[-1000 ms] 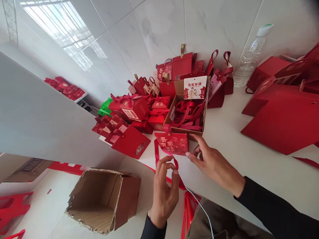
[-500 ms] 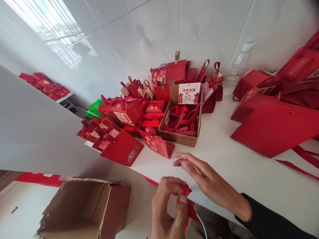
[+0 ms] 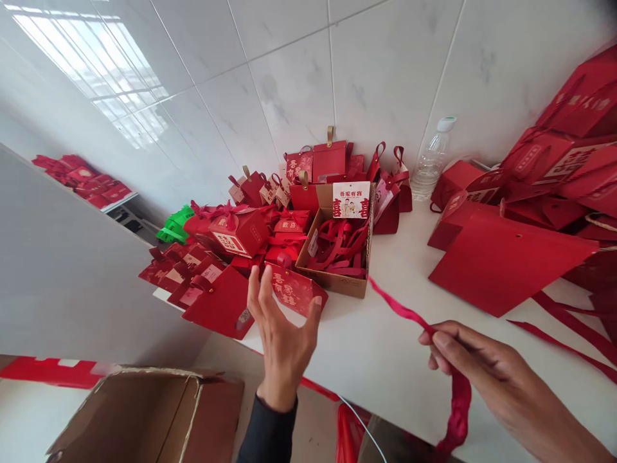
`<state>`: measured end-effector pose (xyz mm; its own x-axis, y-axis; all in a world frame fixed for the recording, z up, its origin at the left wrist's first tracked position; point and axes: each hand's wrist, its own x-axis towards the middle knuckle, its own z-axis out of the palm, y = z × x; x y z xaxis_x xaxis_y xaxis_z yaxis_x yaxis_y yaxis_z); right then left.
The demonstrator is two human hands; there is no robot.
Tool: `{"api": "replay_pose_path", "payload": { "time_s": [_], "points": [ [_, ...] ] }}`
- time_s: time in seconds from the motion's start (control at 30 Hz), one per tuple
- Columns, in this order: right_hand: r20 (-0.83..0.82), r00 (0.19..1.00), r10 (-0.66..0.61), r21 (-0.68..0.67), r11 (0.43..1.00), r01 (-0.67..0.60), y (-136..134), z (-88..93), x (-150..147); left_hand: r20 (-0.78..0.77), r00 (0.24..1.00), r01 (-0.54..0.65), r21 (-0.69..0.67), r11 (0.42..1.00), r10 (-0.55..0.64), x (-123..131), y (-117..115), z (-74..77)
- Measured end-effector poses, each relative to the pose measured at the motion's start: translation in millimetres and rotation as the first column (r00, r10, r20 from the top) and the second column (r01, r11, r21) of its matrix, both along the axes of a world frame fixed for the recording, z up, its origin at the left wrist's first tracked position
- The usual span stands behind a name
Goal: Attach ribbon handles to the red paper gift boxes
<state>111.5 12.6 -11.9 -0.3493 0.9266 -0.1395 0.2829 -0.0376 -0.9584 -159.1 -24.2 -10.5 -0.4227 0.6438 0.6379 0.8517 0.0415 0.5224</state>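
Note:
My left hand (image 3: 282,334) is raised with fingers spread, thumb and forefinger reaching round a small red printed gift box (image 3: 295,290) on the white counter (image 3: 385,360); it is close to the box but not closed on it. My right hand (image 3: 475,366) pinches a long red ribbon (image 3: 400,310), which stretches up-left towards a cardboard box (image 3: 337,280) full of red ribbons and hangs down below my fingers.
A heap of red gift boxes (image 3: 241,235) and bags lies left of and behind the cardboard box. Flat red bags (image 3: 496,260) are stacked at right, with a clear plastic bottle (image 3: 431,161) by the tiled wall. An open carton (image 3: 144,415) sits on the floor below.
My right hand took the red ribbon and drew it out to the right. My left hand let go of the ribbon and rose, open, to the small red box.

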Motion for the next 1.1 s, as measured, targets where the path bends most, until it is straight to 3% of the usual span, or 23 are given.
{"api": "replay_pose_path", "payload": {
  "time_s": [0.17, 0.37, 0.5, 0.6, 0.7, 0.77, 0.8, 0.87, 0.93, 1.0, 1.1],
  "points": [
    [0.046, 0.988, -0.149, 0.147, 0.979, 0.141, 18, 3.6, 14, 0.186, 0.983, 0.029, -0.198, 0.98, 0.008, -24, 15, 0.5],
    [-0.053, 0.982, -0.18, 0.239, 0.953, 0.188, 16, 35.2, -5, 0.185, 0.97, -0.135, -0.143, 0.98, 0.16, -31, 9, 4.3],
    [-0.164, 0.977, -0.137, 0.256, 0.95, 0.176, 6, 52.7, -31, 0.091, 0.983, -0.148, -0.119, 0.982, 0.159, -30, 4, 4.3],
    [-0.066, 0.998, 0.013, 0.348, 0.938, 0.01, 6, 35.5, -45, -0.038, 0.99, -0.129, 0.078, 0.989, 0.133, -21, 5, 17.4],
    [0.176, 0.974, 0.144, 0.414, 0.887, -0.206, 9, 0.6, -51, -0.079, 0.997, 0.01, 0.225, 0.974, 0.008, -14, 22, 46.7],
    [0.296, 0.939, 0.174, 0.402, 0.869, -0.288, 7, -21.0, -51, -0.077, 0.987, 0.152, 0.117, 0.981, -0.144, -14, 45, 71.5],
    [0.327, 0.929, 0.175, 0.402, 0.863, -0.305, 4, -30.0, -50, -0.087, 0.972, 0.219, -0.006, 0.976, -0.218, -15, 60, 83.6],
    [0.354, 0.922, 0.159, 0.423, 0.851, -0.31, -2, -45.0, -48, -0.16, 0.913, 0.298, -0.366, 0.882, -0.374, -18, 93, 103.9],
    [0.35, 0.927, 0.135, 0.471, 0.83, -0.299, -9, -58.1, -46, -0.213, 0.826, 0.234, -0.714, 0.66, -0.523, -21, 125, 115.6],
    [0.348, 0.928, 0.135, 0.511, 0.802, -0.309, -14, -69.9, -44, -0.202, 0.774, 0.136, -0.872, 0.47, -0.599, -22, 152, 117.6],
    [0.374, 0.914, 0.157, 0.584, 0.726, -0.363, -16, -82.7, -41, -0.169, 0.756, 0.061, -0.944, 0.325, -0.632, -19, 177, 107.0]
  ]
}}
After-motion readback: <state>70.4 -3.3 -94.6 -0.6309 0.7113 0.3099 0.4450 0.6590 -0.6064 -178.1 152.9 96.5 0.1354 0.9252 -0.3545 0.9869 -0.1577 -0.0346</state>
